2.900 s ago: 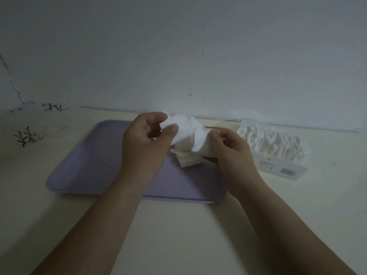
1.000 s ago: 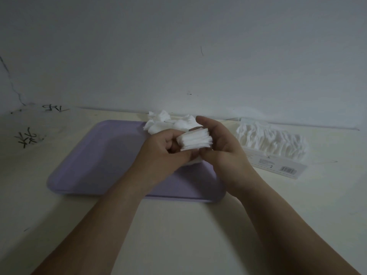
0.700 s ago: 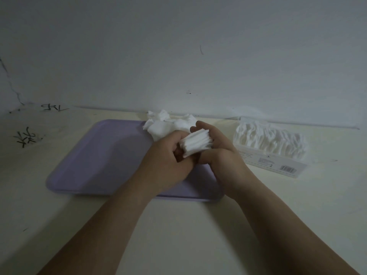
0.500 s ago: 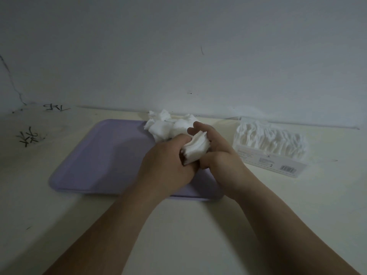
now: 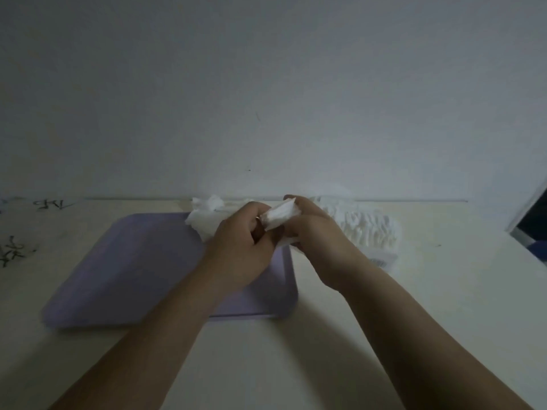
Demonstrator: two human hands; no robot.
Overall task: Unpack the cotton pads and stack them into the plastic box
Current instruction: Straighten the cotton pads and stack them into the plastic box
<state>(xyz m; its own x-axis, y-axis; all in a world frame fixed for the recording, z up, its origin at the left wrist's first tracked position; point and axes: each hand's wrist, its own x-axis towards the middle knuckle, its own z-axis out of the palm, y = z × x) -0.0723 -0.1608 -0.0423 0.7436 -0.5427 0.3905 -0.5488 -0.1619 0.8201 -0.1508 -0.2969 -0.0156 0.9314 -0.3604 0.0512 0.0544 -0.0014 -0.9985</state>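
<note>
Both hands hold a small stack of white cotton pads above the right end of the purple tray. My left hand grips the stack from the left and my right hand grips it from the right. A crumpled white wrapper with loose pads lies at the tray's far edge, just left of my hands. The clear plastic box, holding several upright pads, stands on the table right of my right hand.
The table top is pale, with black scribbles at the far left. A white wall rises behind the table. A dark object shows at the right edge.
The wrapper has left my hands and now lies on the tray's far edge. Both hands took up a pad stack, tilted it, and shifted it slightly right; the view swung a little.
</note>
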